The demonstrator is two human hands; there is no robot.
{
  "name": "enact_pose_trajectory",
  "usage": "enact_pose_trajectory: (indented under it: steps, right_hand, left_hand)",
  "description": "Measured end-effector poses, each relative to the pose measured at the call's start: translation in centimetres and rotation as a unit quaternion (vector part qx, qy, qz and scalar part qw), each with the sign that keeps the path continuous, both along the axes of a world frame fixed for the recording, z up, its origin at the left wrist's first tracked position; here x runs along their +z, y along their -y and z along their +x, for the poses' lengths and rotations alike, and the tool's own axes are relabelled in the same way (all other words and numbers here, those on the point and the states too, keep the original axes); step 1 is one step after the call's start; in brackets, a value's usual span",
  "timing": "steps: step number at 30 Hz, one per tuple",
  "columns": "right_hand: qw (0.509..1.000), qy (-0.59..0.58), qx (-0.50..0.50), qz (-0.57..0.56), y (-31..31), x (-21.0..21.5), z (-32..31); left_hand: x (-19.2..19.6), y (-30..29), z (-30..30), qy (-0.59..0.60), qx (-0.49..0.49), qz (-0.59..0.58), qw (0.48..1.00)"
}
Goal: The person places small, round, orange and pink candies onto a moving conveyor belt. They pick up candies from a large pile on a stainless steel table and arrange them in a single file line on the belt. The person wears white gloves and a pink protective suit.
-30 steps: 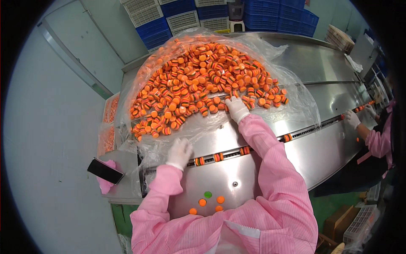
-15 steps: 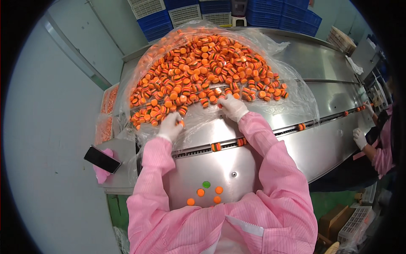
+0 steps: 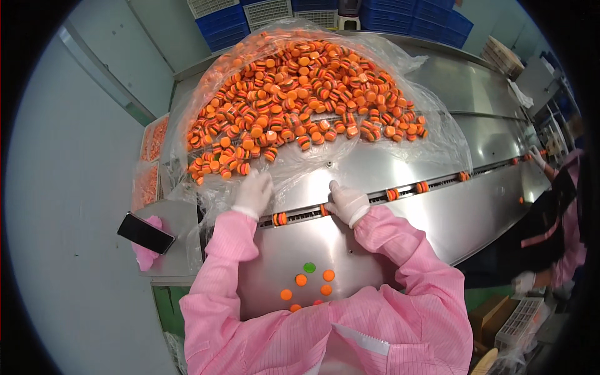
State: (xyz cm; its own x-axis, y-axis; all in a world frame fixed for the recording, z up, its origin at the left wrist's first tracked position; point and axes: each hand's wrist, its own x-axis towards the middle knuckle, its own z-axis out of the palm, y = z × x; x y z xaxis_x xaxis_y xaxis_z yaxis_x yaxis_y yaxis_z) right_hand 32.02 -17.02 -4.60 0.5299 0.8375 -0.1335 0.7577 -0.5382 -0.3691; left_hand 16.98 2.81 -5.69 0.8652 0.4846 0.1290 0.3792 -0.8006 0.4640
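Observation:
A big heap of small orange burger-shaped pieces [image 3: 300,100] lies on a clear plastic sheet [image 3: 431,144] spread over a steel table [image 3: 462,212]. My left hand [image 3: 253,192], in a white glove, rests on the sheet at the heap's near edge, fingers closed over something I cannot make out. My right hand [image 3: 345,202], also gloved, presses at a dark slot [image 3: 375,199] running across the table, right beside one piece. Several more pieces sit spaced along the slot [image 3: 422,186].
Loose orange discs and one green disc [image 3: 309,267] lie near my chest. A black phone [image 3: 145,232] rests on a pink cloth at the left. Blue crates [image 3: 412,15] stand behind. Another person in pink [image 3: 565,206] works at the right end.
Both hands have pulled back from the heap toward me. The right hand dropped from the pile's edge down to the slot; the left hand came down along the sheet's near edge.

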Motion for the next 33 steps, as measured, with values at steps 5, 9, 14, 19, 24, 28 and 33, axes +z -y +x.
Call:
enact_pose_trajectory:
  steps: [5,9,14,19,24,28,33]
  right_hand:
    - [0.95,0.038,0.067,0.302,-8.5,-0.2,5.5]
    - [0.995,0.025,0.029,0.09,-13.9,-3.4,6.0]
    - [0.993,-0.037,0.035,0.109,-11.6,-2.0,4.4]
    - [0.959,-0.095,0.218,0.156,-2.7,-2.7,-1.5]
    - [0.928,0.06,0.208,0.304,0.2,-4.7,-2.1]
    - [0.971,-0.006,0.182,0.153,-2.0,-2.2,1.4]
    - [0.991,0.082,0.041,0.096,-10.3,-2.4,8.7]
  left_hand:
    - [-3.1,-3.5,6.9,0.059,0.195,0.029,0.979]
    - [-3.6,-3.0,7.8,0.026,0.173,-0.012,0.985]
    - [-1.2,-0.3,0.3,0.023,0.062,-0.131,0.989]
    - [0.0,5.0,-3.5,-0.15,0.02,-0.199,0.968]
    - [-1.3,4.2,-3.0,-0.171,0.045,-0.184,0.967]
    - [-1.2,3.3,-3.3,-0.199,0.042,-0.169,0.964]
    - [1.8,3.0,-1.6,-0.241,0.07,-0.19,0.949]
